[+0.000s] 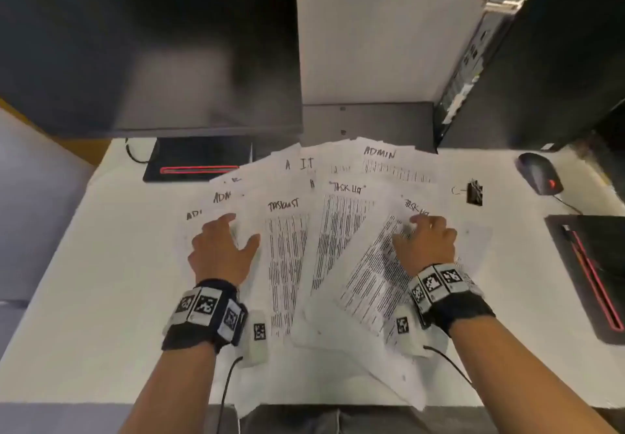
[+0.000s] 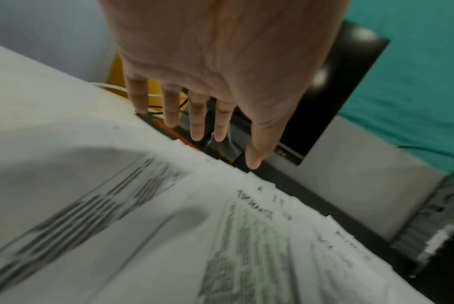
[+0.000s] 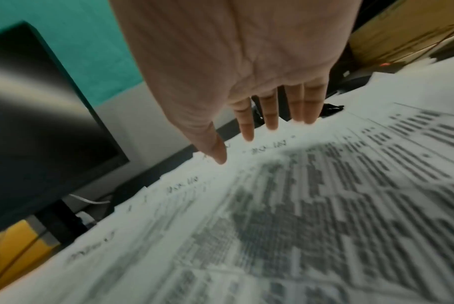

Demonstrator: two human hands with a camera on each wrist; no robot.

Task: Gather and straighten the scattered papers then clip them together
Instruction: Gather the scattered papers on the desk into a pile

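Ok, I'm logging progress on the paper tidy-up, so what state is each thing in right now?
papers: fanned out on the desk, overlapping, not squared.
binder clip: lying on the desk right of the papers, untouched.
left hand: fingers straight, over the left sheets.
right hand: fingers straight, over the right sheets.
monitor: screen dark.
mouse: idle at the far right, red light showing.

The printed rows on the papers [image 1: 338, 230] are too blurred to read. Overlapping sheets hide most headings, and the monitor [image 1: 145, 45] is cut off at the top edge.
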